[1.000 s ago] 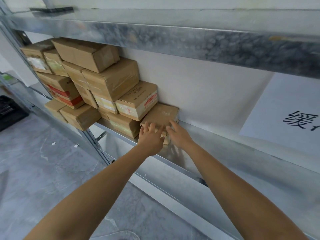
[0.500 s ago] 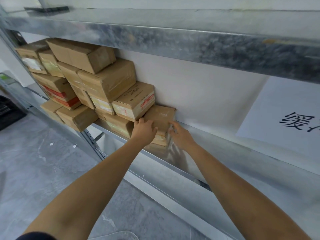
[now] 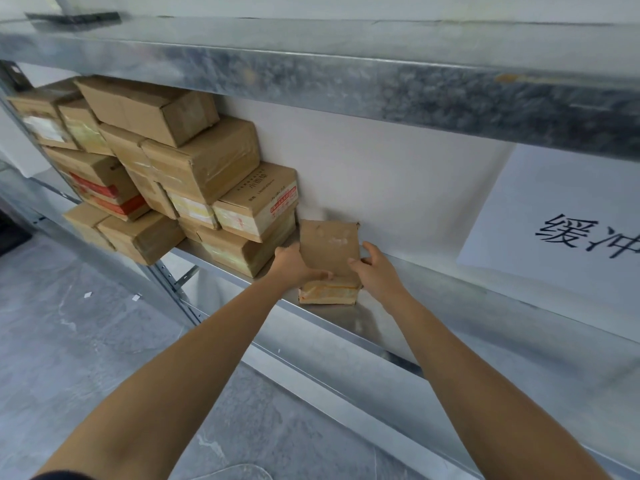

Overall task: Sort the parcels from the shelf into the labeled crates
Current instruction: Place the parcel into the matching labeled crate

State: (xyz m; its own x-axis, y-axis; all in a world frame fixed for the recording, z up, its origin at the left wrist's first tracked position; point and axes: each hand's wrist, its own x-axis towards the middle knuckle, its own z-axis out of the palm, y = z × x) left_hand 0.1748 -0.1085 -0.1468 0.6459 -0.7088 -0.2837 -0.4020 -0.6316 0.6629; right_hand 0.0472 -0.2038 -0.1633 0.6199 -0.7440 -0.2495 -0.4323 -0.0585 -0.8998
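Here, both hands grip a small flat brown cardboard parcel (image 3: pixel 329 249) on the galvanised metal shelf (image 3: pixel 450 306). The left hand (image 3: pixel 294 268) clasps its left side, thumb laid across the near top edge. The right hand (image 3: pixel 377 275) clasps its right side, thumb on top and fingers curled round the edge. The parcel sits near the shelf's front edge, just right of a stack of brown cardboard boxes (image 3: pixel 204 168) and apart from it, its yellowish taped face turned near. At the far right, a white paper sheet with black characters (image 3: pixel 554 233) shows against the white wall.
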